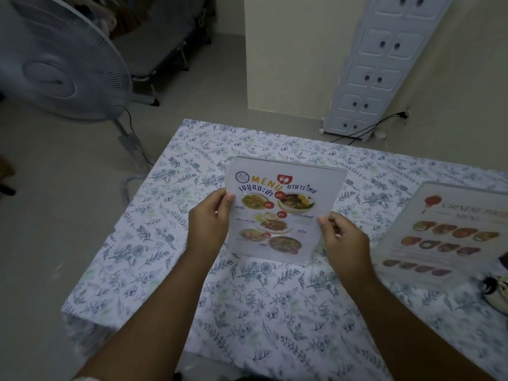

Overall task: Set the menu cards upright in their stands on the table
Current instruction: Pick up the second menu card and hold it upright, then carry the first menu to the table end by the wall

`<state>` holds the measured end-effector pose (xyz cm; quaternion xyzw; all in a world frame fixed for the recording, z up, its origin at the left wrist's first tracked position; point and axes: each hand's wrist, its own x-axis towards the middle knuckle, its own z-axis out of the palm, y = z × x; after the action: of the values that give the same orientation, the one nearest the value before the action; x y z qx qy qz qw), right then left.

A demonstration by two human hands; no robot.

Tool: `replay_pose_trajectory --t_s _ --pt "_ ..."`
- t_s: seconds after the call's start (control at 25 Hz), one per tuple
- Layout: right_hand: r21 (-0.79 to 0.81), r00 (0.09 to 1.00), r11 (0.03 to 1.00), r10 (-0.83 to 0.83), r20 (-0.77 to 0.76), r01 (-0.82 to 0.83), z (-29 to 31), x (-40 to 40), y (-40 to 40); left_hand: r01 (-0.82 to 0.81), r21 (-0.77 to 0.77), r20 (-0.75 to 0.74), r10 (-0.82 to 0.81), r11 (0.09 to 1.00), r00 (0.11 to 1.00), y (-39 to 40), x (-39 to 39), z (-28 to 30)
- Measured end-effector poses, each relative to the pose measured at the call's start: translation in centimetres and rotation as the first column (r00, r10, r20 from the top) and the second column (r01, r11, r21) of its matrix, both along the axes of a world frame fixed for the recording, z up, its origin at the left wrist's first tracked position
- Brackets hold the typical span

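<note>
Hands grip a clear acrylic menu stand holding a white Thai food menu card (283, 213) printed with colourful dishes and the word MENU, near the middle of a table covered in a white cloth with a blue floral print (165, 259). The left hand (210, 218) pinches the left edge of this card about halfway up, thumb on the front face and fingers curled behind. The right hand (342, 237) pinches the right edge a little lower, thumb tip on the front and fingers closed around the back. The card stands in portrait orientation, its long axis running roughly vertical with the top leaning slightly away, its printed face turned toward the camera and its bottom edge at or just above the cloth; contact there cannot be told. A second acrylic-framed Chinese food menu card (450, 229) is well apart on the right side of the table, leaning back. A white pedestal fan (60, 64) stands on the floor beyond the table's left corner.
</note>
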<state>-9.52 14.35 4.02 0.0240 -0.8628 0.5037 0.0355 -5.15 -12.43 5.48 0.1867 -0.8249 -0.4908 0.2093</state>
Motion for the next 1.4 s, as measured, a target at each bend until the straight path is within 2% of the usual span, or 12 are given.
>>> replay_pose_trajectory --t_s 0.2,0.44,0.6,0.72,0.88,1.0,1.08,1.16,1.28,1.4 --pt "0.175 0.985 0.97 0.168 0.025 -0.17 1.7 1.9 3.0 0.03 -0.272 0.219 0.032 0.962 0.975 4.4 4.4 1.4" --pt "0.502 0.949 0.812 0.308 0.067 -0.299 2.6 5.1 9.4 0.209 -0.456 0.272 -0.089 0.865 0.958 13.0 8.1 2.1" --pt "0.589 0.974 0.778 0.211 0.082 -0.218 3.1 6.2 14.3 0.353 -0.483 0.264 -0.251 0.801 0.931 18.2 7.1 1.9" --pt "0.694 0.992 0.709 0.089 0.086 -0.124 3.3 6.6 17.9 0.486 -0.48 0.27 -0.404 0.73 0.874 20.9 4.7 1.4" --pt "0.757 0.993 0.652 -0.07 0.096 -0.028 4.0 6.0 22.5 0.573 -0.443 0.283 -0.499 0.69 0.819 24.6 0.8 1.7" --pt "0.64 0.974 0.755 -0.222 0.045 0.143 4.5 4.1 24.9 0.591 -0.287 0.306 -0.512 0.754 0.803 26.4 -2.2 1.9" --pt "0.449 0.936 0.852 -0.341 0.089 0.268 4.5 2.0 26.2 0.591 -0.166 0.245 -0.548 0.789 0.8 27.1 -3.9 1.7" --pt "0.249 0.902 0.905 -0.393 0.178 0.345 4.1 -0.3 27.0 0.539 -0.088 0.16 -0.522 0.838 0.838 27.8 -5.4 1.2" --pt "0.102 0.893 0.903 -0.428 0.139 0.417 2.5 -2.9 27.6 0.396 0.018 0.069 -0.396 0.918 0.916 28.9 -6.9 0.7" --pt "-0.007 0.882 0.887 -0.458 0.112 0.462 2.8 -7.2 29.2 0.318 0.051 0.034 -0.32 0.947 0.947 31.5 -10.7 2.0"
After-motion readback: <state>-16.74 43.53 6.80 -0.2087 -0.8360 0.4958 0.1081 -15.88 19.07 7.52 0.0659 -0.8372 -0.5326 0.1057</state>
